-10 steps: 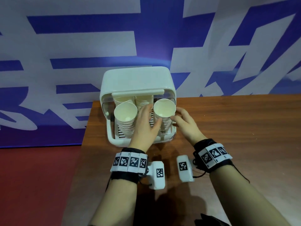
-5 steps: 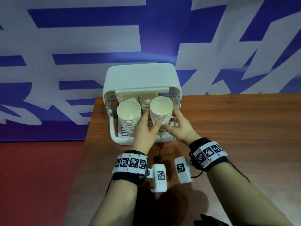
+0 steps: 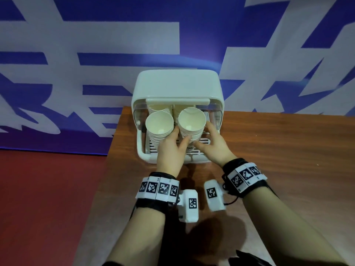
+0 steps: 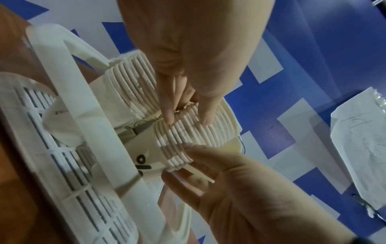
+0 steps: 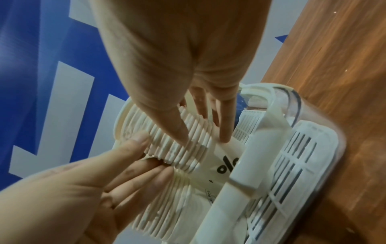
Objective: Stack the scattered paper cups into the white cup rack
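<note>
Blue-and-white banner wall (image 3: 96, 45) behind, brown desk (image 3: 278, 160) under me, red floor (image 3: 38, 208) off to the left. The white rack (image 3: 176, 87) sits at the desk's far edge against the wall, lid up, front open. Inside, a left stack (image 3: 159, 129) of paper cups stands in the front row, with more cups behind it under the lid. Both my hands are on the right stack (image 3: 192, 123), which leans a little toward me over the rack's slatted floor (image 5: 292, 156). My left hand (image 3: 171, 150) has fingers reaching between the two stacks, thumb on the near side of the right one, so that grip is closed round the stack. My right hand (image 3: 215, 144) cups the stack's other side, fingertips (image 5: 179, 130) pressing its ribbed rims, thumb low in front. Grip on both sides: holding the right stack.
</note>
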A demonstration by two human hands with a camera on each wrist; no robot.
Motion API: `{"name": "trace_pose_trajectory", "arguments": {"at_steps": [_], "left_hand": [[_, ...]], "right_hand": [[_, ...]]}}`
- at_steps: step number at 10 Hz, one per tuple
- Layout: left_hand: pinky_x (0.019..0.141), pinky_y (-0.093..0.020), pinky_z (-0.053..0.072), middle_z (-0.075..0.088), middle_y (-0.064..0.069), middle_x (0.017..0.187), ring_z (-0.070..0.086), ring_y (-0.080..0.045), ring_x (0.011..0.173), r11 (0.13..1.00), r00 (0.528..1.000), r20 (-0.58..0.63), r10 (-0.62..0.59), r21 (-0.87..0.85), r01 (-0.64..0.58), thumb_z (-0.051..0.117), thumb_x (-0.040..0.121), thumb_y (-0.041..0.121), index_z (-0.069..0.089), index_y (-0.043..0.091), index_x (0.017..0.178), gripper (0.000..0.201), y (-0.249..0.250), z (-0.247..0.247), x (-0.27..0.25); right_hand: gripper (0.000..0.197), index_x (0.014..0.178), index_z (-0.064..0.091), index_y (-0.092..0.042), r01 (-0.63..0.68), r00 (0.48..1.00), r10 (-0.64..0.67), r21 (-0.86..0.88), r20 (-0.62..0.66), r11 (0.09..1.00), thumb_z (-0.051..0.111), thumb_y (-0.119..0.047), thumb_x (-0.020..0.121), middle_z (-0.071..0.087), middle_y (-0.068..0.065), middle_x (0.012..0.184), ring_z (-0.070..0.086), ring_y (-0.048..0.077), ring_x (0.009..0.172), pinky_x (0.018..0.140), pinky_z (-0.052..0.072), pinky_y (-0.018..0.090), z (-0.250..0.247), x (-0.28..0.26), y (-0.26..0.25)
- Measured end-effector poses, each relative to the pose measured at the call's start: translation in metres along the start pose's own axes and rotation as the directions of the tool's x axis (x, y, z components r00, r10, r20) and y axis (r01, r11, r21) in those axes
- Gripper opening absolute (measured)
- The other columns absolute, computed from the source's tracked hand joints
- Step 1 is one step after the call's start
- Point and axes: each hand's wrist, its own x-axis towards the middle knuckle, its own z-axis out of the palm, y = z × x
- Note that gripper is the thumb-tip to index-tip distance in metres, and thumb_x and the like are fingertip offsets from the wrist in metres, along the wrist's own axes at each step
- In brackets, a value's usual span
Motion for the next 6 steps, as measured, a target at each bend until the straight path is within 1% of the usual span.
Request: {"name": "trace_pose_trajectory", "arguments": {"at_steps": [1,2,3,4,5,6], "left_hand": [[0.085,-0.045,0.054,0.071,-0.007,0.101,0.067,-0.023,0.095,0.999,0.999,-0.030,0.022,0.026,-0.021,0.061,0.090,0.029,0.064,0.014,0.113,0.028,-0.001,0.002,-0.006],[0.075,-0.043,0.055,0.072,-0.009,0.089,0.068,-0.025,0.086,0.987,0.993,-0.078,0.087,0.142,-0.075,0.056,0.091,0.036,0.069,0.011,0.102,0.030,0.000,-0.001,-0.010],[0.069,-0.042,0.055,0.072,-0.008,0.082,0.067,-0.025,0.079,0.979,0.990,-0.097,0.105,0.185,-0.086,0.056,0.092,0.034,0.071,0.010,0.095,0.029,0.003,-0.005,-0.012],[0.072,-0.042,0.054,0.073,-0.008,0.083,0.067,-0.025,0.080,0.985,0.995,-0.091,0.049,0.171,-0.033,0.060,0.092,0.031,0.072,0.009,0.093,0.025,0.005,-0.009,-0.016],[0.079,-0.041,0.054,0.073,-0.009,0.088,0.067,-0.025,0.086,0.987,0.996,-0.093,0.000,0.158,0.015,0.061,0.092,0.031,0.071,0.007,0.098,0.026,0.008,-0.011,-0.019],[0.084,-0.041,0.053,0.072,-0.008,0.097,0.067,-0.024,0.093,0.986,0.994,-0.089,-0.061,0.152,0.074,0.061,0.091,0.033,0.068,0.007,0.106,0.031,0.012,-0.014,-0.029]], "right_hand": [[0.070,0.140,0.037,-0.019,-0.019,1.000,0.019,0.000,0.023,1.000,0.070,-0.006,0.080,0.048,-0.013,0.127,0.047,0.007,0.118,0.100,0.038,0.023,0.002,-0.001,0.002],[0.068,0.139,0.037,-0.019,-0.016,0.999,0.016,-0.002,0.032,1.000,0.070,-0.006,0.081,0.047,-0.019,0.118,0.048,0.005,0.111,0.083,0.037,0.001,0.005,-0.001,0.004],[0.067,0.139,0.037,-0.015,-0.011,1.000,0.011,-0.024,0.025,1.000,0.070,-0.006,0.082,0.047,-0.014,0.119,0.047,0.005,0.109,0.078,0.033,-0.005,0.006,-0.001,0.001],[0.067,0.140,0.036,-0.016,-0.042,0.998,0.045,-0.061,0.047,0.997,0.070,-0.011,0.083,0.048,-0.010,0.121,0.048,0.008,0.113,0.090,0.037,0.013,0.005,-0.005,-0.004],[0.069,0.142,0.033,-0.018,-0.089,0.995,0.093,-0.085,0.041,0.992,0.070,-0.017,0.084,0.049,0.000,0.132,0.048,0.015,0.121,0.101,0.042,0.034,0.000,-0.008,-0.001],[0.070,0.144,0.032,-0.018,-0.138,0.990,0.139,-0.110,0.002,0.984,0.069,-0.023,0.085,0.043,0.005,0.143,0.042,0.019,0.131,0.101,0.045,0.048,-0.008,-0.021,-0.002]]}}
